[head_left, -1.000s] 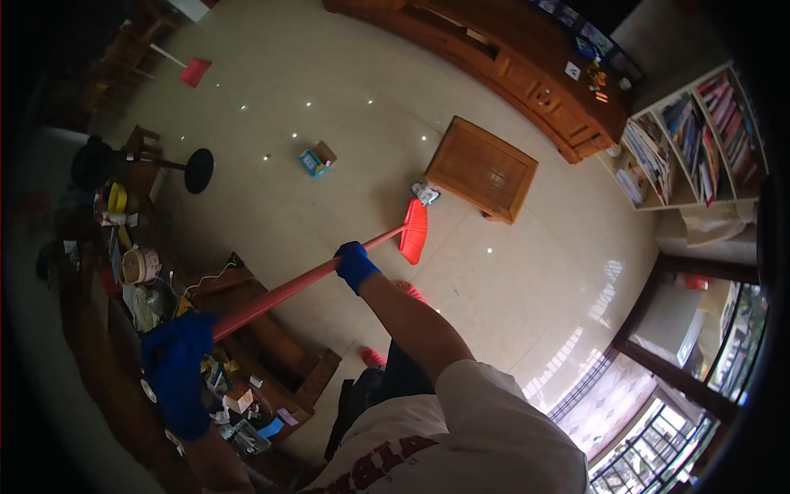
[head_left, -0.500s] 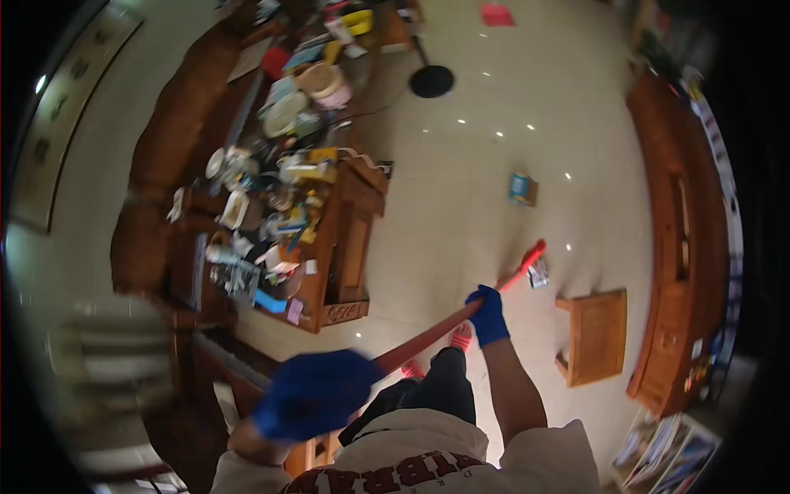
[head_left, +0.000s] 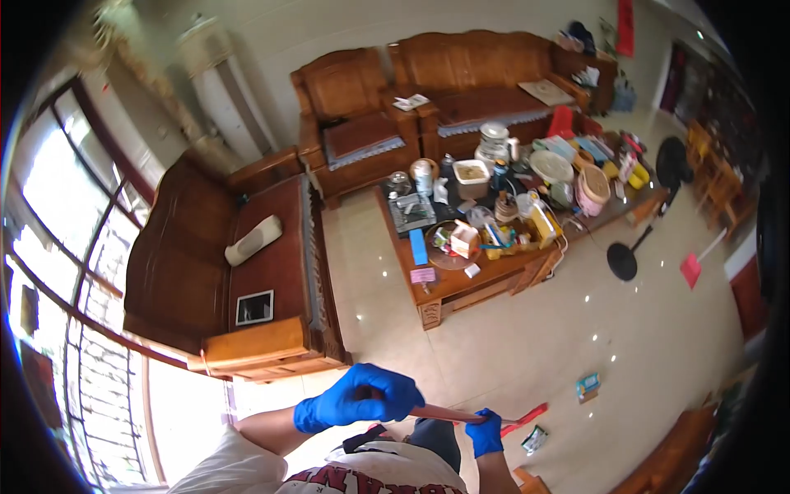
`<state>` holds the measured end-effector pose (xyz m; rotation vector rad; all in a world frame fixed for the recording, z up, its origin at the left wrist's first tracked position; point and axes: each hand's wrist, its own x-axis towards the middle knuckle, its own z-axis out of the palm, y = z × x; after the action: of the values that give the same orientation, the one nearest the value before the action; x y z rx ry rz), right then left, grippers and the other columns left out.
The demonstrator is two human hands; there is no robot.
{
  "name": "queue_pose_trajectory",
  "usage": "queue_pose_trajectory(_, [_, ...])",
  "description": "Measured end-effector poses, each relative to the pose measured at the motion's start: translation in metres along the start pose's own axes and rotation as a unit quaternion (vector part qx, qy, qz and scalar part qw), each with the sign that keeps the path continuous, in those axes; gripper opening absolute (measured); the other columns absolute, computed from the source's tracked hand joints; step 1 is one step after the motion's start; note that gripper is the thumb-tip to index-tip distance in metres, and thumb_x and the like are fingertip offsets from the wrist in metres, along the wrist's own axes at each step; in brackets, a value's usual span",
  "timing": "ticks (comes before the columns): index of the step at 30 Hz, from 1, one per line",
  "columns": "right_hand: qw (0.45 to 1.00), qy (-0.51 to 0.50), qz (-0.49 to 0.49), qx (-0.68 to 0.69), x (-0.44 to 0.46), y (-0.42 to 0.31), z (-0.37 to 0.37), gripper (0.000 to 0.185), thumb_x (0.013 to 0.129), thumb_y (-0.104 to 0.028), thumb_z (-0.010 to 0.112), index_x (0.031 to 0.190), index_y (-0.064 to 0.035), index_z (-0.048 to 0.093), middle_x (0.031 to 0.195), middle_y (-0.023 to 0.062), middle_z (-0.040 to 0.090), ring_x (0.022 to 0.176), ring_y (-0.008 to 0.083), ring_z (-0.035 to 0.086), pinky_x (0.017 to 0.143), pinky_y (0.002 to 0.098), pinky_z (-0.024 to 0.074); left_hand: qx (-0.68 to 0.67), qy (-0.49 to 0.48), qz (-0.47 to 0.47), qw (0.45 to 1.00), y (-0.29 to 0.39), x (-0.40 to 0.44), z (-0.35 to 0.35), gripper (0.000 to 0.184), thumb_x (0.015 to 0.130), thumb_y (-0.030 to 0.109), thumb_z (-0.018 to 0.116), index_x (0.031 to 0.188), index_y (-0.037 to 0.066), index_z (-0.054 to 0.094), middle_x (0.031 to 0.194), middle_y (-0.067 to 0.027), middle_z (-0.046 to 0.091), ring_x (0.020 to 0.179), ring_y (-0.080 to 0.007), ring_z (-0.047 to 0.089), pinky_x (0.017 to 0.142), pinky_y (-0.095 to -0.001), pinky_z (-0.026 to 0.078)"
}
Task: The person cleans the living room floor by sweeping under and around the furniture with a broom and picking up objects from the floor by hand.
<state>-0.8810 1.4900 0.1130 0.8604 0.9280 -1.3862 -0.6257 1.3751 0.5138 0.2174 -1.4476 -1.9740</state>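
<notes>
My left hand (head_left: 358, 398), in a blue glove, is closed round the upper end of a broom's pinkish handle (head_left: 444, 413). Farther down the same handle, my right hand (head_left: 485, 432), also gloved in blue, grips it. The red broom head (head_left: 525, 418) is on the tiled floor just past my right hand. Close beside it lies a crumpled packet (head_left: 534, 440). A small blue and brown box (head_left: 587, 386) rests on the floor farther off.
A wooden coffee table (head_left: 457, 284) is crowded with containers, a kettle and papers. Wooden sofas stand behind it and at left (head_left: 177, 255), with a tablet (head_left: 255, 307) on the left one. A fan base (head_left: 622, 261) and red dustpan (head_left: 691, 270) are at right.
The view has swung left, bringing the sofas and windows into sight. Both hands still hold the broom, which now appears lower in the view and nearer to level.
</notes>
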Motion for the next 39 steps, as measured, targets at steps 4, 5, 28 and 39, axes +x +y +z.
queue_pose_trajectory(4, [0.996,-0.071,0.043,-0.039,-0.009,0.069,-0.009,0.026,0.067,-0.013,0.049,0.046,-0.0189,0.035,0.043,0.0003,0.040,0.040,0.0149,0.040,0.046,0.0289,0.0373,0.023,0.027,0.032,0.999,0.036,-0.112,0.016,0.041,0.078,0.041,0.066,0.084,0.001,0.059,0.082,-0.0102,0.059,0.086,-0.0281,0.057,0.091,-0.0443,0.040])
queue_pose_trajectory(5, [0.990,-0.093,0.055,-0.089,-0.061,0.094,0.011,0.027,0.067,-0.011,0.049,0.046,-0.0192,0.034,0.044,0.0012,0.039,0.038,0.0151,0.038,0.043,0.0293,0.0356,0.026,0.021,0.063,0.997,0.044,-0.137,0.022,0.040,0.078,0.041,0.067,0.085,0.002,0.060,0.084,-0.0106,0.060,0.087,-0.0284,0.057,0.091,-0.0446,0.040])
queue_pose_trajectory(28, [0.863,-0.166,0.456,-0.140,0.020,0.322,0.069,0.013,0.077,-0.011,0.052,0.066,-0.0069,0.045,0.060,0.0061,0.050,0.056,0.0191,0.052,0.056,0.0287,0.0470,0.364,-0.003,0.124,0.923,0.011,-0.164,0.033,0.029,0.073,0.020,0.071,0.057,0.009,0.050,0.047,0.0002,0.042,0.041,-0.0191,0.044,0.041,-0.0316,0.033])
queue_pose_trajectory(39, [0.946,-0.126,0.297,-0.040,0.123,0.005,0.038,0.016,0.080,-0.008,0.046,0.065,-0.0079,0.043,0.055,0.0045,0.047,0.048,0.0181,0.047,0.052,0.0289,0.0443,0.267,-0.019,0.130,0.955,-0.122,0.066,0.091,0.016,0.072,0.012,0.064,0.060,0.005,0.055,0.056,-0.0074,0.052,0.048,-0.0253,0.053,0.046,-0.0317,0.042])
